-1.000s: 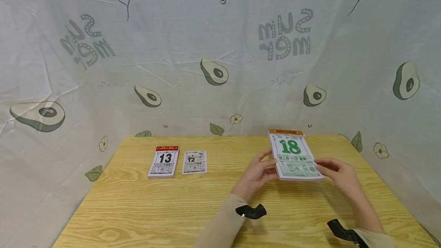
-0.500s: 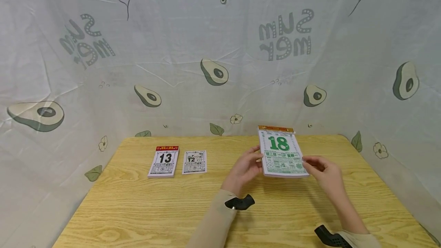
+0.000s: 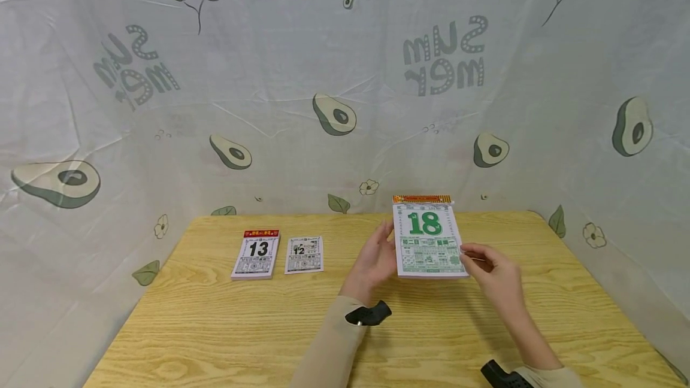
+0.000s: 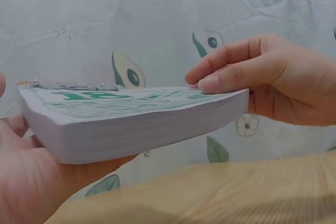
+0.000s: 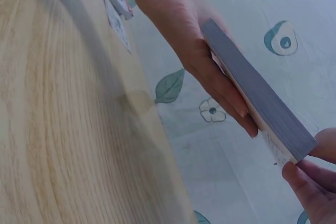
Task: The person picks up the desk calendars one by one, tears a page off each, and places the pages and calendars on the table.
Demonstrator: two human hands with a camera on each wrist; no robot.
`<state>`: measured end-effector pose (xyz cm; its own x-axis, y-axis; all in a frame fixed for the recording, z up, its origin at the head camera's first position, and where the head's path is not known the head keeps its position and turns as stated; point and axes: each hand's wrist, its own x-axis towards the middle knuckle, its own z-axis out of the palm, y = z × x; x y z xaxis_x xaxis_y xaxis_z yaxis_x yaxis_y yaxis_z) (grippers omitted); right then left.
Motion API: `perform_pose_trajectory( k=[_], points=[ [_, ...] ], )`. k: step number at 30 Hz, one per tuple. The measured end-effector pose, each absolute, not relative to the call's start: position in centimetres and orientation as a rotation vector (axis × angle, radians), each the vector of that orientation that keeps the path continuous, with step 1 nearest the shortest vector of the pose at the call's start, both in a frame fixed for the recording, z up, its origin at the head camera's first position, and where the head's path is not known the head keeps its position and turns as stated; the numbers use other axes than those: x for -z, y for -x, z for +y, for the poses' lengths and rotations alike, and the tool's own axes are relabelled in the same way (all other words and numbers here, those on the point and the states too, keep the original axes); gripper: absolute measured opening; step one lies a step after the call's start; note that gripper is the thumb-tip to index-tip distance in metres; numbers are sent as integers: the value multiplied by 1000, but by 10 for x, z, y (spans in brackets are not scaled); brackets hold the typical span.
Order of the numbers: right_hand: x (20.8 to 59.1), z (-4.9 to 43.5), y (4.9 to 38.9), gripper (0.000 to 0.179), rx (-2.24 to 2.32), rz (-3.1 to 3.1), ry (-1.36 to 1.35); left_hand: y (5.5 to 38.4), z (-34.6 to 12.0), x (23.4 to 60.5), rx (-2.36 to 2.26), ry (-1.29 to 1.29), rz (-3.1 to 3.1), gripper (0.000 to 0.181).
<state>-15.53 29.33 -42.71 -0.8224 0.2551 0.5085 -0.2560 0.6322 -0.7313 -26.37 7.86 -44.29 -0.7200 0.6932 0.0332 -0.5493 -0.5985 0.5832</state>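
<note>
A thick tear-off calendar (image 3: pixel 428 244) with a green 18 and a yellow-and-red header is held above the table. My left hand (image 3: pixel 372 259) carries it from below at its left side. In the right wrist view, that hand's fingers (image 5: pixel 223 85) lie fairly straight along the underside. My right hand (image 3: pixel 498 274) pinches the lower right corner, thumb on top and fingers beneath, as the left wrist view also shows. To the left on the table lie a smaller calendar (image 3: pixel 257 255) showing 13 with a red header, and a loose calendar sheet (image 3: pixel 304 254) showing 12.
The wooden table (image 3: pixel 226 328) reaches back to a pale curtain (image 3: pixel 269 64) printed with avocados, leaves and lettering. The curtain also closes in the left and right sides. A black wrist strap (image 3: pixel 369 314) sits over the left sleeve.
Both hands have moved left with the calendar, which has turned more upright toward the view. My left hand has shifted from gripping its left edge to lying farther underneath it.
</note>
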Motion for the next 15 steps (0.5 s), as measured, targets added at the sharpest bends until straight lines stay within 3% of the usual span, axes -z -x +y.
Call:
perform_pose_trajectory(
  k=[7,15],
  points=[
    [432,281,155,18,-1159,-2178,-86,266,78,445,-2292,-358,560,45],
    [433,274,155,18,-1127,-2169,-132,268,74,446,-2258,-421,403,56]
  ],
)
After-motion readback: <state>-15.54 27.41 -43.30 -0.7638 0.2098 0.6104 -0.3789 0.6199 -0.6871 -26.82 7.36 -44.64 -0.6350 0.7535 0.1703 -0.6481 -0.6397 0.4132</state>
